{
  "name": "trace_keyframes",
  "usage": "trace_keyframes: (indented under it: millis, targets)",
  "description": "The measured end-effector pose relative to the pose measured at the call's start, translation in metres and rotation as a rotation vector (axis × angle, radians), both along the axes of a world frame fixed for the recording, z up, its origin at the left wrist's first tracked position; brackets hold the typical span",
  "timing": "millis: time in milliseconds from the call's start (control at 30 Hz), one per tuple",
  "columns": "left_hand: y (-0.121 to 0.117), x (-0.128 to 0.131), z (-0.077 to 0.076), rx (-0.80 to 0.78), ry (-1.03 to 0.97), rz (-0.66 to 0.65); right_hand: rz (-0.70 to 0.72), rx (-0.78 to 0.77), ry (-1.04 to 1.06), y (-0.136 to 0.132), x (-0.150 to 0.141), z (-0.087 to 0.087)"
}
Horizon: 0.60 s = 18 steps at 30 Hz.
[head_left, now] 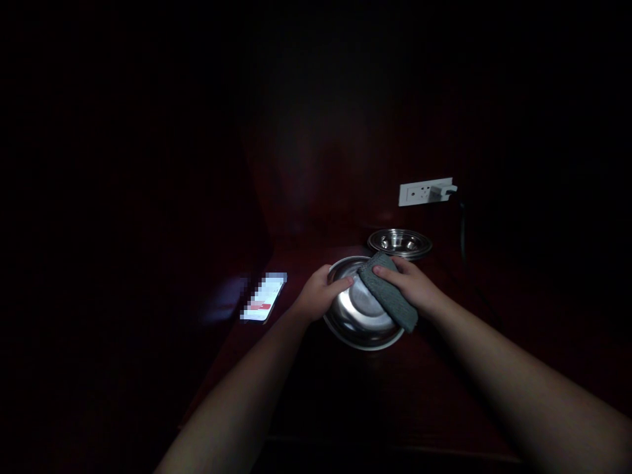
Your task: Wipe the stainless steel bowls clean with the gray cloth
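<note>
A shiny steel bowl point(363, 319) is tilted so its inside faces me. My left hand point(320, 294) grips its left rim, the thumb lying over the inner wall and the other fingers hidden behind. At the right rim, my right hand point(412, 282) is closed on a folded grey-green cloth point(388, 289), with the thumb on top. The cloth lies across the right part of the bowl and hangs past its edge. Whether the right fingers also touch the bowl underneath cannot be seen.
More steel dishes point(399, 243), seemingly stacked, stand behind the bowl on the dark red table point(316, 395). A lit phone point(266, 296) lies at the left. On the back wall is a white socket point(419, 191) with a plug and a hanging cable point(463, 230). Deep shadow hides the surroundings.
</note>
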<state>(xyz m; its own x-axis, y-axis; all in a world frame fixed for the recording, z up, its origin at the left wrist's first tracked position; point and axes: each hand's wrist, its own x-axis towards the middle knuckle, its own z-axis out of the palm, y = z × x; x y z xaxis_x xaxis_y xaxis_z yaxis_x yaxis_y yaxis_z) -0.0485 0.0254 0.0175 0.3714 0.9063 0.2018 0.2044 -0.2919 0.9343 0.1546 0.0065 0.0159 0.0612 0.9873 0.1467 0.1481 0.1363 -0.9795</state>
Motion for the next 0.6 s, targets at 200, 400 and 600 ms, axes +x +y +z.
trace_keyframes:
  millis: [200,400,600]
  targets:
    - [-0.0042,0.0020,0.0049,-0.033,-0.021,-0.027,0.026,-0.013,-0.017,0.0005,0.0010,-0.0003]
    - [-0.0060,0.0024,0.0070,-0.051,-0.037,-0.052,0.042,-0.006,-0.005,0.0018,0.0022,-0.0010]
    - [-0.0050,0.0050,0.0045,-0.069,-0.140,-0.030,0.025,-0.011,0.094,-0.0008,0.0002,0.0034]
